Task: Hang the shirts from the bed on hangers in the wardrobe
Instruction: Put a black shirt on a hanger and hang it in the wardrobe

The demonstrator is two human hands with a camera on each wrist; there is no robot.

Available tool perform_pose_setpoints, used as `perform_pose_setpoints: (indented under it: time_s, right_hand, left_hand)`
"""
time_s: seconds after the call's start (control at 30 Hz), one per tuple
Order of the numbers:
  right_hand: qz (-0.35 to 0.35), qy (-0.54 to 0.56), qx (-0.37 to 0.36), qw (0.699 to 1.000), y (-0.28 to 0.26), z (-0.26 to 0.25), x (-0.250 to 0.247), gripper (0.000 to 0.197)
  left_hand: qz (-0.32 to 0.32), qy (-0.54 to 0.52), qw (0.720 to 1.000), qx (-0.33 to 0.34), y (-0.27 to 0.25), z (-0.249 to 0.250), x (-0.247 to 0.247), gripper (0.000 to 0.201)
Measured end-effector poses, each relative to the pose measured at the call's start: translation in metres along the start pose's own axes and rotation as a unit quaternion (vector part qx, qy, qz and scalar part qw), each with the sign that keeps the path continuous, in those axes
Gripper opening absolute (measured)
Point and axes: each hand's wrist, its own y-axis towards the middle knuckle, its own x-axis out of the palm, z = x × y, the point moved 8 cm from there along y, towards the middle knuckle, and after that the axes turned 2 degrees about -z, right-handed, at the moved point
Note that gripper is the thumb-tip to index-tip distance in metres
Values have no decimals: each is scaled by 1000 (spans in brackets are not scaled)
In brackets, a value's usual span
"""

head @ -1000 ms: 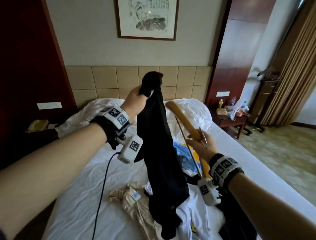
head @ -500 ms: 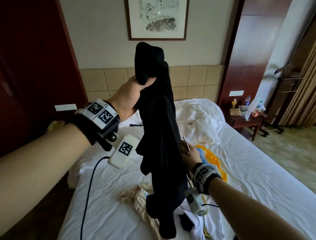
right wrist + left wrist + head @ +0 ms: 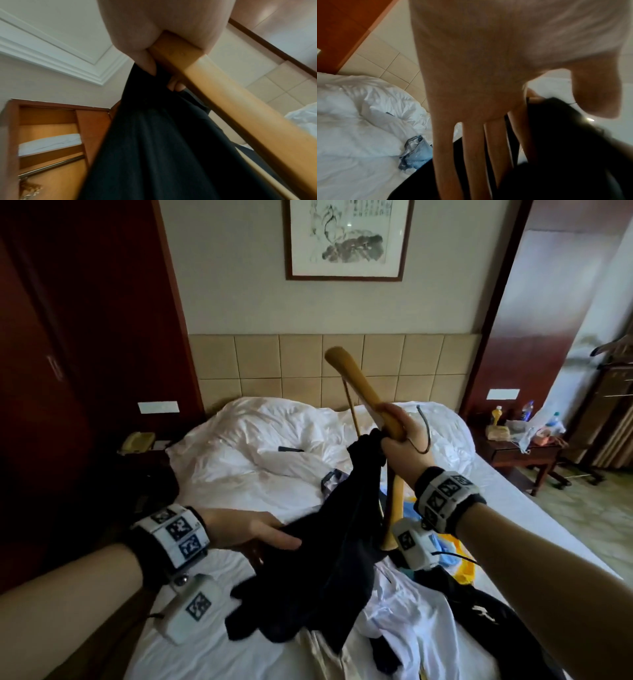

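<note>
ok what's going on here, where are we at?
A person is at the white bed getting a black shirt onto a pale wooden hanger with a metal hook. The right hand grips the hanger and pinches the shirt's top against it. The left hand, fingers straight, touches the hanging fabric lower down. More clothes lie on the bed. Nothing of this shirt is in the wardrobe yet.

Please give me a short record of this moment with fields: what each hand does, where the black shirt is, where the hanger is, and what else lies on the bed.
left hand: fingers straight, spread in the folds of the black shirt
right hand: grips the wooden hanger and pinches the top of the black shirt
black shirt: hangs from the right hand, lower part over the bed
wooden hanger: held up tilted, not yet inside the shirt
also on bed: white shirt, other clothes
task state: shirt not yet on hanger
</note>
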Motion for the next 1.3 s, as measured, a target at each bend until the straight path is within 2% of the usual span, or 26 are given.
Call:
perform_pose_setpoints:
  time_s: [0.07,0.13,0.17,0.23,0.27,0.3,0.4,0.43,0.47,0.53,0.6,0.63,0.73,0.83,0.93,1.07,1.13,1.2,1.3]
  right_hand:
    - [-18,4,-26,999,-1,-12,0,57]
    - [-36,42,-34,998,-3,-23,0,59]
    - [-41,59,-34,997,-6,-28,-1,59]
    - [-56,82,-34,994,-10,-35,-5,61]
    - [-68,93,-33,993,-12,-39,-8,63]
    - [-78,102,-35,991,-15,-42,-11,66]
    - [-90,114,-54,988,-25,-53,-29,71]
    - [-91,117,-57,987,-29,-55,-35,73]
    - [-90,117,-61,987,-32,-57,-42,74]
    - [-69,100,-63,991,-32,-55,-59,75]
    - [-46,57,-58,996,-31,-46,-80,71]
    - [-43,37,-50,997,-31,-41,-89,70]
    - [-79,17,-8,997,-35,-21,-104,71]
    - [-80,-44,11,996,-36,-6,-110,74]
    - [-62,-72,-12,995,-42,-11,-95,68]
    - [-90,-40,-49,994,-57,-25,-51,70]
    - [-65,-44,-65,995,-55,-26,-39,68]
    - [-51,-35,-61,996,-51,-28,-32,64]
    - [-27,-24,-55,998,-46,-35,-26,62]
  left_hand:
    - [8,-11,1000,21,27,-4,-8,58]
    - [102,-58,989,86,52,4,-30,35]
    - [177,-30,977,114,59,10,-42,26]
    - [340,80,922,169,65,32,-56,22]
    - [384,116,895,197,70,44,-54,27]
    - [399,118,885,210,75,58,-47,35]
    - [425,77,879,205,97,76,-38,70]
    - [434,55,878,193,103,76,-38,71]
    - [439,33,877,193,111,75,-40,57]
    - [434,10,877,204,111,83,-39,14]
    - [437,5,867,240,108,91,-43,30]
    - [436,15,864,250,106,95,-46,31]
    - [410,32,861,299,101,116,-46,16]
    - [352,44,871,340,94,142,-34,21]
    - [338,78,866,361,86,163,-20,24]
    - [316,101,854,401,71,183,-4,35]
    - [312,117,851,406,64,186,-4,37]
    - [327,127,849,395,57,181,-11,30]
    - [356,145,861,332,52,165,-21,17]
